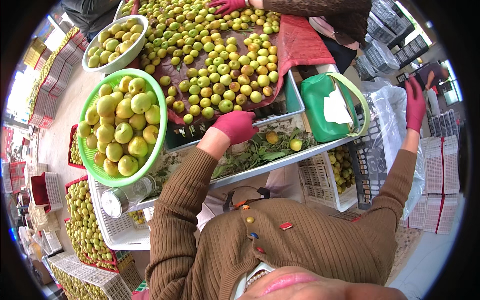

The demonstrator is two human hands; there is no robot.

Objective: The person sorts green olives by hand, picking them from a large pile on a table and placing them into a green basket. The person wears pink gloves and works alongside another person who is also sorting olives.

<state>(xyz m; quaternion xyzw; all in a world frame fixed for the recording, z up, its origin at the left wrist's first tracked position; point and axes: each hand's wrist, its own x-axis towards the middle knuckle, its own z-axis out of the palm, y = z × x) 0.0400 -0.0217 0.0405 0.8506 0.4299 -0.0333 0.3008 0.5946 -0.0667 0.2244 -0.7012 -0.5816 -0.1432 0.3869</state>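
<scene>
My left hand, in a dark pink glove, is over the near edge of the sorting table, close to the green-brown round fruits spread on a dark red cloth. Its fingers are partly hidden, so its hold cannot be told. My right hand, gloved alike, reaches far out to the right, above a black crate lined with clear plastic; its fingers look extended and no fruit shows in it. A green plastic basket full of larger fruits stands left of my left hand, with a white bowl of fruits behind it.
A green bag with white paper stands at the table's right end. Leaves and two loose fruits lie in the near trough. A clear jar lies at its left end. Crates of fruit stand left; a co-worker's gloved hand is across the table.
</scene>
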